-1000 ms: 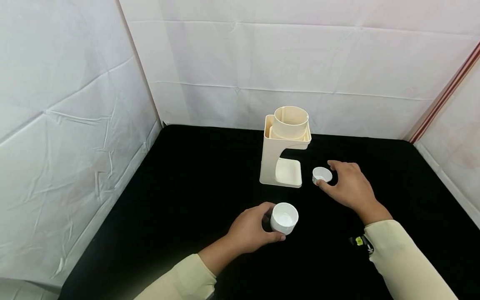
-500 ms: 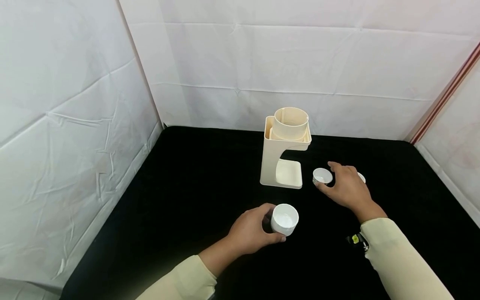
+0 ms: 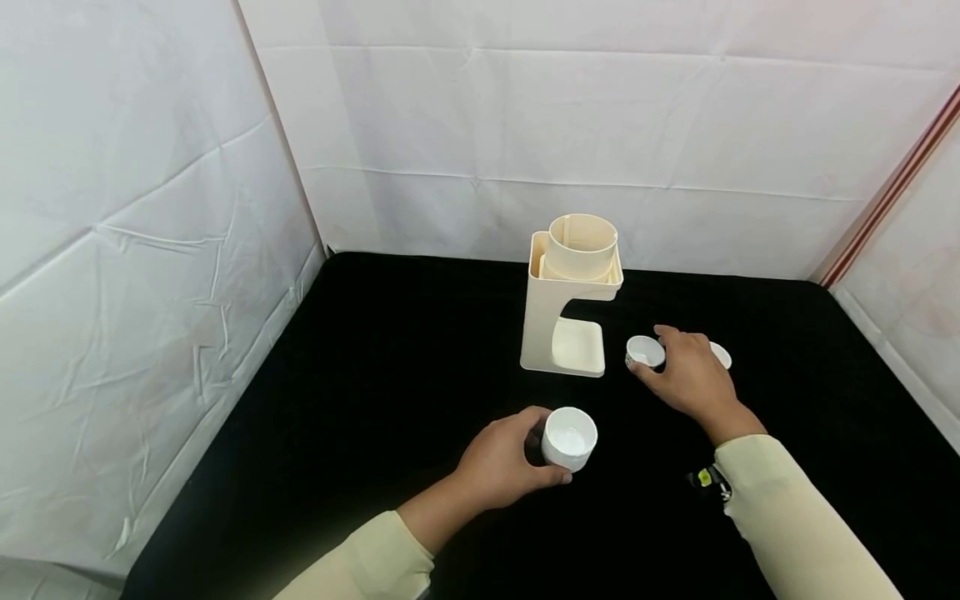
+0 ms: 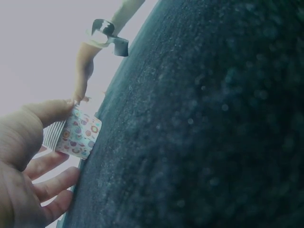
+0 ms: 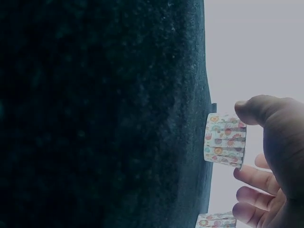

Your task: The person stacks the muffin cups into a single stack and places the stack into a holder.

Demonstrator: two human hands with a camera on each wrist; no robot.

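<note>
Two hands work low over a black counter (image 3: 390, 358). The left hand (image 3: 498, 462) has its thumb and fingers curled round a small white cup (image 3: 569, 436), which stands upright on the counter toward the near side; the left wrist view shows the cup's outer wall printed with coloured flowers, the thumb on one side of it and the fingers on the other. The right hand (image 3: 690, 379) pinches a second small cup (image 3: 645, 352) between thumb and forefinger, this one also resting on the counter, just right of a cream plastic stand (image 3: 570, 304). In the right wrist view the same flowered, striped wall shows, with the thumb tip on its rim. A third small cup (image 3: 721, 355) sits just behind the right hand, partly hidden by the knuckles. The stand is upright near the back middle of the counter, with a round cylinder set in its top and a flat tray at its foot. Both arms wear pale yellow sleeves (image 3: 795, 525). White creased sheeting (image 3: 525, 125) walls the counter at the back and left.
</note>
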